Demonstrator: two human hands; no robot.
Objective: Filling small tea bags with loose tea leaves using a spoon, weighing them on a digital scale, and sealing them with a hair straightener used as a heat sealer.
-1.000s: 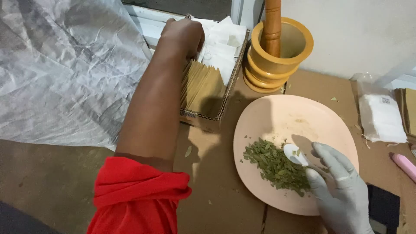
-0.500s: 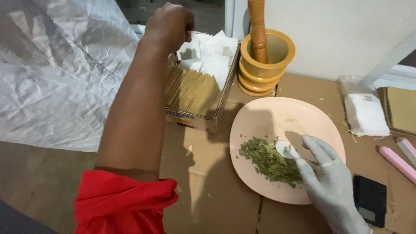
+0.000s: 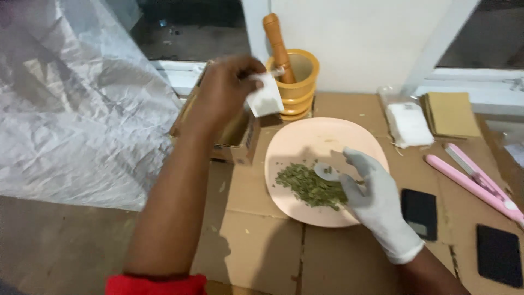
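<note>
— Holding what, up there by the mortar (image 3: 299,82)?

— Your bare left hand (image 3: 226,90) pinched a small white sachet (image 3: 266,98) in closed fingers, raised above the cardboard box (image 3: 240,143).

— And your other hand?

— Your gloved right hand (image 3: 376,199) gripped a small white spoon (image 3: 326,172), its bowl resting in the dried green leaves (image 3: 311,187) on the pink plate (image 3: 319,139)
</note>
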